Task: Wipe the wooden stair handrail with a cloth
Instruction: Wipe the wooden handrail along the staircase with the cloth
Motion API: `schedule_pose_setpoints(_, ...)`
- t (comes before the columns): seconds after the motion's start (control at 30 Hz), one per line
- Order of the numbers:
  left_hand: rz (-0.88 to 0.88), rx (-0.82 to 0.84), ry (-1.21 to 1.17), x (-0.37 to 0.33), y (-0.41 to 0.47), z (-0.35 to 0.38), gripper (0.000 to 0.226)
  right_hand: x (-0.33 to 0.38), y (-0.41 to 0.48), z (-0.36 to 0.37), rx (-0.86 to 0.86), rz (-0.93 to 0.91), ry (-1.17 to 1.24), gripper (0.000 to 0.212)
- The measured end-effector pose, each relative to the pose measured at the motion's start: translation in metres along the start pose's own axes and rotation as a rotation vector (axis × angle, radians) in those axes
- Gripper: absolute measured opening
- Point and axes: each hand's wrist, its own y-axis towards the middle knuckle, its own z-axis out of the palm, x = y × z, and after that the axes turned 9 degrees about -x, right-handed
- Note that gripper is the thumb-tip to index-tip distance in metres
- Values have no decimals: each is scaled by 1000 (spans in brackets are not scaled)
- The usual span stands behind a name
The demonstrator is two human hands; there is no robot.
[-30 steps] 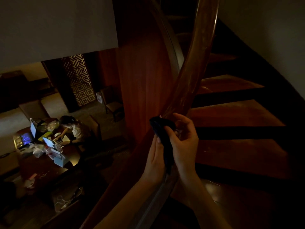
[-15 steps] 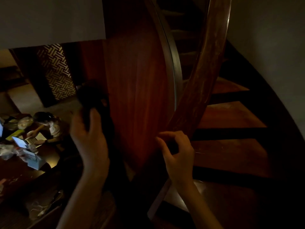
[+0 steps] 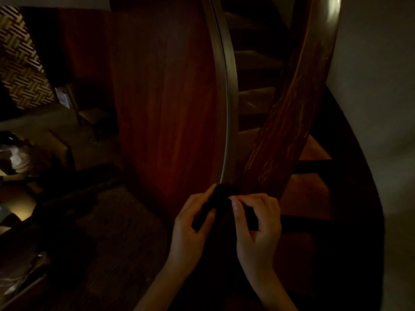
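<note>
Down at the low end of the rail, both hands are closed on a dark bunched cloth [image 3: 219, 195]. The left hand [image 3: 190, 225] has its fingers curled round one side of it, with the thumb lying up along the fabric. The right hand [image 3: 258, 223] pinches the other side between thumb and bent forefinger, its other fingers folded in. The cloth sits between the two hands, right at the foot of the broad, curved brown wooden handrail [image 3: 289, 117], which climbs up and to the right and is glossy near its top. Just left of it, a thin pale curved strip [image 3: 229, 90] edges a tall reddish wood panel [image 3: 166, 97], and the strip's lower end meets the cloth. Behind the rail, dark wooden stair treads [image 3: 314, 151] wind upward beside a plain pale wall [image 3: 370, 86]. Far to the left stands a lattice-patterned screen [image 3: 20, 63]. In this dim light I cannot tell how much cloth hangs under the hands.
</note>
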Motion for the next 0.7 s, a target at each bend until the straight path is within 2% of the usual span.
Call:
schedule_pose_setpoints(0.13, -18, 134, -173, 7, 2, -1, 35, -2, -2, 0, -26, -22, -17, 16)
schedule_pose_setpoints(0.23, -21, 183, -193, 7, 4, 0, 33, -2, -3, 0, -56, -15, -17, 15)
schedule_pose_setpoints(0.37, -45, 175, -243, 6, 14, 6, 33, -1, -4, 0, -83, 15, -15, 17)
schedule_pose_setpoints(0.47, -41, 155, -289, 1, 28, 12, 25, 0, -4, 1, -93, 28, -13, 15)
schedule_pose_setpoints(0.7, 159, 61, -180, -4, 39, 20, 14, 1, -5, 1, -96, 18, 2, 8)
